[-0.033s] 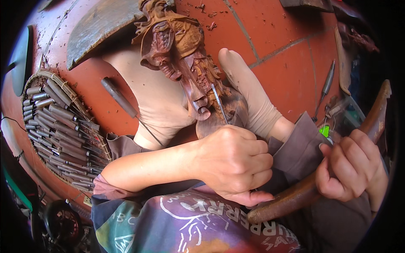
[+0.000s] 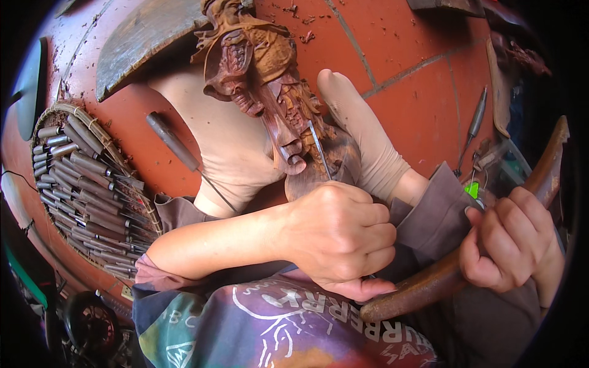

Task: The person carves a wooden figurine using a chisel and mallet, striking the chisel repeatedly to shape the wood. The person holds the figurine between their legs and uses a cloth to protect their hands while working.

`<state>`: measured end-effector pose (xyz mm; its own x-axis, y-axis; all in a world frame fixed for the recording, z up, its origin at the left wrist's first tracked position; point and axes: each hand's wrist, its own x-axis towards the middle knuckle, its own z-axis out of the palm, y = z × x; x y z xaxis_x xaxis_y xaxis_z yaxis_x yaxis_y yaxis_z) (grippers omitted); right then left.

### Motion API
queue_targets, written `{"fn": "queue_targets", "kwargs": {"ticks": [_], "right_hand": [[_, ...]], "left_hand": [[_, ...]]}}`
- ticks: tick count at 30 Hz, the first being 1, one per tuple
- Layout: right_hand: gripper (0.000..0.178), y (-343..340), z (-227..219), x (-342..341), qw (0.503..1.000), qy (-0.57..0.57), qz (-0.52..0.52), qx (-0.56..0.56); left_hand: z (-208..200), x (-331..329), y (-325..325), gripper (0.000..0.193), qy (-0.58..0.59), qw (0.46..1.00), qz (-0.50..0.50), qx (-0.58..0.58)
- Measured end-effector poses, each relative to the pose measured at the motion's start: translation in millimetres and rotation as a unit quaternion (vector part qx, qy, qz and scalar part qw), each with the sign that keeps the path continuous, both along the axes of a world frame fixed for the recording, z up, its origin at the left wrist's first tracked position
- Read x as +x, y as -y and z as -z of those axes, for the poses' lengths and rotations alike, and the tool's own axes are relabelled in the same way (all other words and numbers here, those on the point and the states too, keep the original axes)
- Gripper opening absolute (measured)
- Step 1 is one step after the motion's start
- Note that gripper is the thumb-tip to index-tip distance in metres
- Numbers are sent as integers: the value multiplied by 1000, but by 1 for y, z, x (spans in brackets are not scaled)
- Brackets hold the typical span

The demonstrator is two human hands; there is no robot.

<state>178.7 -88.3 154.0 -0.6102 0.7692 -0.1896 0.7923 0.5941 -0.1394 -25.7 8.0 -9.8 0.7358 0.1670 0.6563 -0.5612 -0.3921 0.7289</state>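
My left hand (image 2: pixel 343 239) is closed in a fist round a carving chisel (image 2: pixel 318 147), whose handle is hidden in the fingers. The slim metal blade slants up to a reddish-brown wood carving (image 2: pixel 261 67), its tip at the carved lower part. This figure-like carving lies between my feet, its near end a smoother rounded block. On the right, my right hand (image 2: pixel 509 245) grips a long curved wooden club (image 2: pixel 423 288). The club's near end rests close to the heel of my left fist, by the chisel's butt; whether they touch I cannot tell.
A round wicker basket (image 2: pixel 98 119) full of wooden-handled chisels stands at left. One loose chisel (image 2: pixel 173 141) lies by my left foot, another tool (image 2: pixel 477 116) at far right. A wooden board (image 2: pixel 141 52) sits behind. Wood chips dot the red tiles (image 2: pixel 417 92).
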Motion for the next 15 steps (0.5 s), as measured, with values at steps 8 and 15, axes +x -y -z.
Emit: {"fn": "queue_targets", "kwargs": {"ticks": [8, 15], "right_hand": [[32, -5, 0, -5, 999, 5, 9, -37], [31, -7, 5, -6, 999, -16, 20, -31]], "left_hand": [[9, 0, 3, 41, 12, 1000, -28, 2], [12, 1, 2, 44, 6, 1000, 5, 19]]}}
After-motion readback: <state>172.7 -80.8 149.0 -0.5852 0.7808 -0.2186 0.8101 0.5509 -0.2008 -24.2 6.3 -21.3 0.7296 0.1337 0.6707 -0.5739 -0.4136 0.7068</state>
